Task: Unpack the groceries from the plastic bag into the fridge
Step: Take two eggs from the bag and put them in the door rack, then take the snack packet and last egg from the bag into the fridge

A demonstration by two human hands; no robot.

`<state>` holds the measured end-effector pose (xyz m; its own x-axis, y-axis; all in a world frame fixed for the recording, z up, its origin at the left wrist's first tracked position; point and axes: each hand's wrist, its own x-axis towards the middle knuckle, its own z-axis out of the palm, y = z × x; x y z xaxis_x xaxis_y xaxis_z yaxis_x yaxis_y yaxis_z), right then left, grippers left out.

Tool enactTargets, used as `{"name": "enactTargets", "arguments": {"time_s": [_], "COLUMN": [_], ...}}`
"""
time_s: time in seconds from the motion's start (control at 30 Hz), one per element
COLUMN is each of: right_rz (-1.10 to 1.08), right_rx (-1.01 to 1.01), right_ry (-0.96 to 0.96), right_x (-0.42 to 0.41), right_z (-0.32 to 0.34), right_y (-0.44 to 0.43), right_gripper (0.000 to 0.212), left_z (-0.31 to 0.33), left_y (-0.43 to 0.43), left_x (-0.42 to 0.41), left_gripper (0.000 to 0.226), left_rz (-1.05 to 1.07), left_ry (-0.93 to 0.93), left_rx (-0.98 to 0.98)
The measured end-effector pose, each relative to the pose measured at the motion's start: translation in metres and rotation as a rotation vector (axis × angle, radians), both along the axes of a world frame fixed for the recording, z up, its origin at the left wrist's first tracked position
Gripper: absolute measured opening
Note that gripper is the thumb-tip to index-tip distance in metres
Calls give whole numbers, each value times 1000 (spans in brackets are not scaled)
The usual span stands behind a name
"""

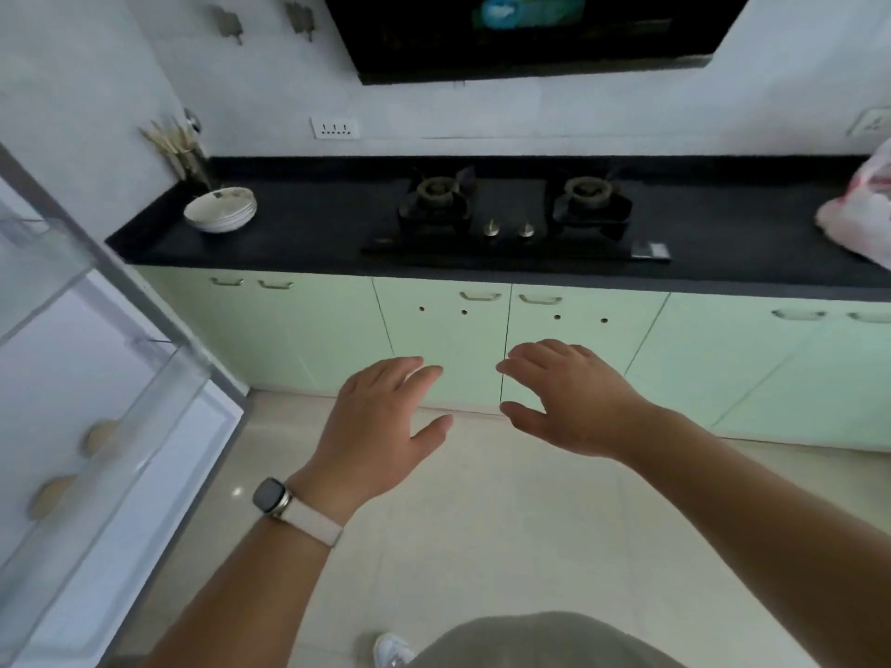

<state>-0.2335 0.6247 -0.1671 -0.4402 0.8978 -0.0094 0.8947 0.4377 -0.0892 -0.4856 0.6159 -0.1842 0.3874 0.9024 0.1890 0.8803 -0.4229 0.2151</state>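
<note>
Pinkish-white plastic bag (863,209) sits way over at the right edge of our view, on the black table (289,238), partly cut off by the frame. We can't tell what's in it from here. The fridge (62,359) is on the opposite side, at our left, with its door standing open. It's got clear door shelves (144,426), and through the lower one we can make out two tan rounded things (101,433). They look like eggs, but it's too blurry to be sure.

Our left hand (381,426) and right hand (573,402) are both out in front of us, palms down, fingers spread and relaxed, gripping nothing. They're near each other but not touching, and well apart from both the bag and the fridge. A watch (272,499) with a pale strap is on our left wrist.

Behind the hands are pale green cabinet doors (443,339), and below them a light tiled floor (482,523). On the table there's a two-burner gas hob (516,214) in the middle and a stack of white bowls (222,209) towards the left corner, with a holder of chopsticks (185,151) just behind it. A wall socket (335,128) sits above the table, and a dark range hood (530,31) hangs over the hob. One white shoe (393,650) pokes in at the bottom.
</note>
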Motion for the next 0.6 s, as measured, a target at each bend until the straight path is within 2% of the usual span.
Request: {"name": "enactTargets", "arguments": {"time_s": [0.33, 0.6], "right_rz": [-279, -531], "right_rx": [11, 44], "right_ry": [79, 109], "right_x": [221, 335], "right_z": [-4, 3], "right_y": [-90, -158], "right_gripper": [51, 50], "left_z": [10, 7], "left_y": [-27, -34], "left_x": [238, 366], "left_gripper": [52, 49], "left_rz": [-345, -588], "left_ry": [33, 83], "left_rx": [45, 65]}}
